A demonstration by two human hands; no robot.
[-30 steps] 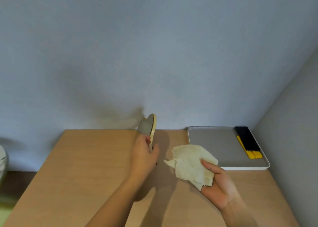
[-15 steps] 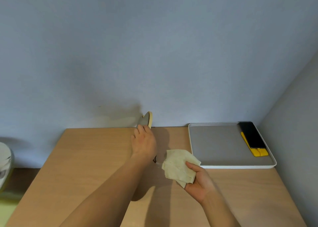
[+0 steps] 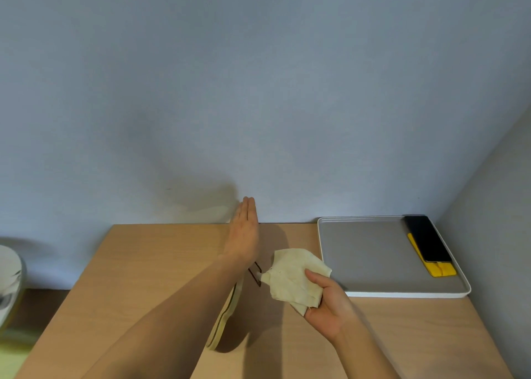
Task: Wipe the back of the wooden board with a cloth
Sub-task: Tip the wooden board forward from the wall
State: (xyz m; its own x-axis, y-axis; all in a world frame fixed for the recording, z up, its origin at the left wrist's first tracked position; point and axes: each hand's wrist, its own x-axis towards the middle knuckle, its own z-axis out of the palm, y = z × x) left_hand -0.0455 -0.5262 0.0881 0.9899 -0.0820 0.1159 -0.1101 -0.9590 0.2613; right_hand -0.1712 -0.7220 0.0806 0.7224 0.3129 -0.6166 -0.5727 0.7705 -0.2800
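Note:
The wooden board (image 3: pixel 225 315) stands on its thin rim on the table, tilted, and only its pale striped edge shows below my left forearm. A dark hanging loop (image 3: pixel 255 275) sticks out of it next to the cloth. My left hand (image 3: pixel 243 235) is stretched flat, fingers straight and together, pointing at the wall, with the board leaning against the wrist and forearm side; no fingers wrap it. My right hand (image 3: pixel 327 306) grips a crumpled cream cloth (image 3: pixel 293 276) just right of the board, close to the loop.
A white-rimmed grey tray (image 3: pixel 373 294) lies at the right by the corner wall, holding a black phone (image 3: pixel 428 237) on a yellow item (image 3: pixel 442 271). The light wooden table (image 3: pixel 161 263) meets the wall behind. A pale round object (image 3: pixel 8 278) sits beyond the left edge.
My left hand let go of the board's top and flattened out. The board dropped from upright to a low lean under my forearm. The cloth stayed beside it.

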